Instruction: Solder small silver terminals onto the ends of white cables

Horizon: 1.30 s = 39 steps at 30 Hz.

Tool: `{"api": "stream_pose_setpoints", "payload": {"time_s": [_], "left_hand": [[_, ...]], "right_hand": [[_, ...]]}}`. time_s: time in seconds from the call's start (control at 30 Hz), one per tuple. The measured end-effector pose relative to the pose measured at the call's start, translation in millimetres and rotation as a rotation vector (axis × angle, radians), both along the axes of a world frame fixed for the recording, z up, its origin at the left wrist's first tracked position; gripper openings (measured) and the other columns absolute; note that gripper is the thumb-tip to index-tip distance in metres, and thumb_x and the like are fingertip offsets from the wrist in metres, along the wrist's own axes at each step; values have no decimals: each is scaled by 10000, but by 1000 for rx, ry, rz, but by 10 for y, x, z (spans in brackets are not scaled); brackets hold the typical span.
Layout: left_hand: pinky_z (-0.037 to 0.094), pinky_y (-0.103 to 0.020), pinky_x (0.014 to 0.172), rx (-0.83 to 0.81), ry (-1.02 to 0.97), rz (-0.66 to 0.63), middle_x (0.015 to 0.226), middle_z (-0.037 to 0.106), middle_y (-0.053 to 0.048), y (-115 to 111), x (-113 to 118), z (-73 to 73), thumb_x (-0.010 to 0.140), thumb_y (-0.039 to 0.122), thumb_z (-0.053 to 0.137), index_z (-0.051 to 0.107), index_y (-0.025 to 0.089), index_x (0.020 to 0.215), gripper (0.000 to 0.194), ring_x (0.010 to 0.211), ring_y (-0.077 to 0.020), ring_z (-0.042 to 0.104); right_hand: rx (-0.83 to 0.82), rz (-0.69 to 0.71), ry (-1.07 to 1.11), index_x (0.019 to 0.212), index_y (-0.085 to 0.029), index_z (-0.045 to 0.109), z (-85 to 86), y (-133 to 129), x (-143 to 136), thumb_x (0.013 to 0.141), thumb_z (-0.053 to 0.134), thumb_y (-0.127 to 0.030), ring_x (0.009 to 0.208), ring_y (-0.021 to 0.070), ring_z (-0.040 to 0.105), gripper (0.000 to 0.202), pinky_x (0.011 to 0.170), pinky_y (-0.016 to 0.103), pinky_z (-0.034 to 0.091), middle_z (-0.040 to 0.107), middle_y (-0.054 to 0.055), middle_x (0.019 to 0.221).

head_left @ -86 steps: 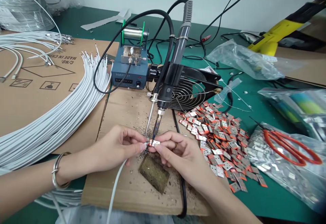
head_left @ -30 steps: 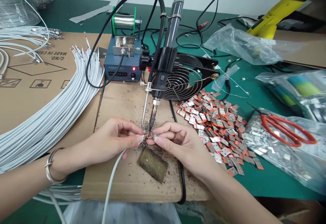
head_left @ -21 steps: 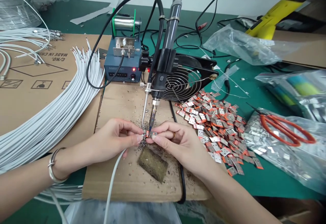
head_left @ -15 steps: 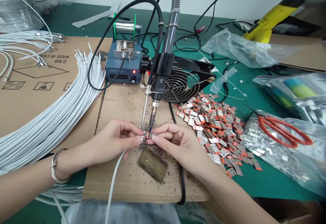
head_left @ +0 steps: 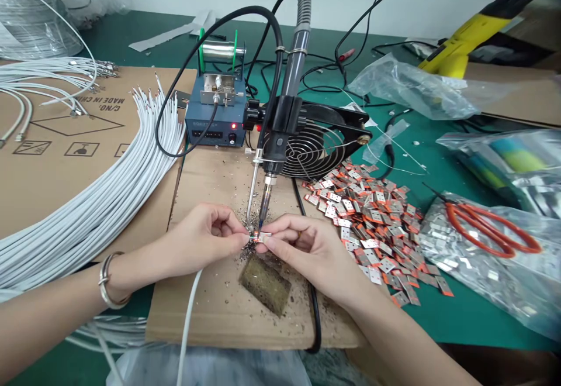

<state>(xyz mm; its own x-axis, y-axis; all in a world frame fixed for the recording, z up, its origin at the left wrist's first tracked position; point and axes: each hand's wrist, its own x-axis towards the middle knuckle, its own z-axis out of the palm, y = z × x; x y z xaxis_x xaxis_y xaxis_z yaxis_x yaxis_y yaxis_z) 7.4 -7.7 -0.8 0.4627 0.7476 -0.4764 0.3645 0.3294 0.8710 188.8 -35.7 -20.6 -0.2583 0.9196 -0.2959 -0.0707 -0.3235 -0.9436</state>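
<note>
My left hand (head_left: 217,234) pinches the end of a white cable (head_left: 189,310), whose length hangs down past the cardboard's front edge. Between the fingertips of my right hand (head_left: 302,243) is a small metal USB connector (head_left: 262,237) with an orange-red part. Both sets of fingertips nearly meet under the tip of a soldering iron (head_left: 265,202), which is clamped pointing down. A thin metal solder feed tube (head_left: 253,190) ends beside that tip. Whether the wires touch the connector is too small to tell.
Loose USB connectors (head_left: 377,222) lie heaped on the right, near orange-handled scissors (head_left: 491,231) on a plastic bag. A brown sponge (head_left: 265,286) sits in front of the hands. Behind are a fan (head_left: 307,149) and a blue solder feeder (head_left: 214,120). Bundled white cables (head_left: 109,204) fill the left.
My left fingers have shifted slightly right, closer to the connector. The view has moved a little, and my right hand keeps its hold under the iron.
</note>
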Motion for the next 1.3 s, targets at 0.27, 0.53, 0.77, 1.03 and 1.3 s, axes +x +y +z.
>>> {"api": "stream_pose_setpoints", "payload": {"time_s": [0.27, 0.53, 0.77, 1.03, 1.3], "left_hand": [[263, -169, 437, 44, -15, 17, 520, 427, 69, -10, 21, -46, 678, 174, 582, 527, 134, 670, 69, 472, -51, 356], [262, -167, 445, 72, -19, 16, 522, 421, 69, -19, 29, -64, 672, 178, 572, 516, 137, 666, 69, 482, -54, 345], [249, -167, 435, 58, -26, 13, 512, 403, 74, -24, 43, -36, 681, 188, 577, 510, 140, 664, 83, 470, -51, 327], [239, -161, 427, 42, -34, 12, 506, 396, 77, -18, 47, -6, 677, 175, 582, 509, 139, 658, 84, 460, -46, 316], [253, -164, 437, 50, -1, 8, 521, 404, 73, -16, 32, -70, 668, 171, 576, 512, 142, 671, 71, 466, -51, 333]], "right_hand": [[-68, 2, 21, 746, -161, 656, 6, 4, 15, 618, 776, -289, 615, 113, 660, 217, 555, 168, 487, 706, 33, 656], [-86, 11, 67, 754, -158, 661, 10, 4, 24, 638, 774, -282, 608, 72, 651, 204, 572, 117, 475, 711, 22, 655], [-67, 28, 53, 763, -155, 663, 19, 0, 39, 658, 763, -299, 611, 97, 656, 203, 560, 150, 482, 712, 35, 667], [-70, 40, 53, 767, -155, 661, 40, -13, 55, 663, 760, -328, 612, 108, 655, 225, 564, 170, 487, 713, 40, 684], [-65, 15, -8, 745, -155, 656, 33, 4, 26, 628, 769, -311, 648, 139, 676, 226, 573, 191, 505, 707, 45, 674]]}}
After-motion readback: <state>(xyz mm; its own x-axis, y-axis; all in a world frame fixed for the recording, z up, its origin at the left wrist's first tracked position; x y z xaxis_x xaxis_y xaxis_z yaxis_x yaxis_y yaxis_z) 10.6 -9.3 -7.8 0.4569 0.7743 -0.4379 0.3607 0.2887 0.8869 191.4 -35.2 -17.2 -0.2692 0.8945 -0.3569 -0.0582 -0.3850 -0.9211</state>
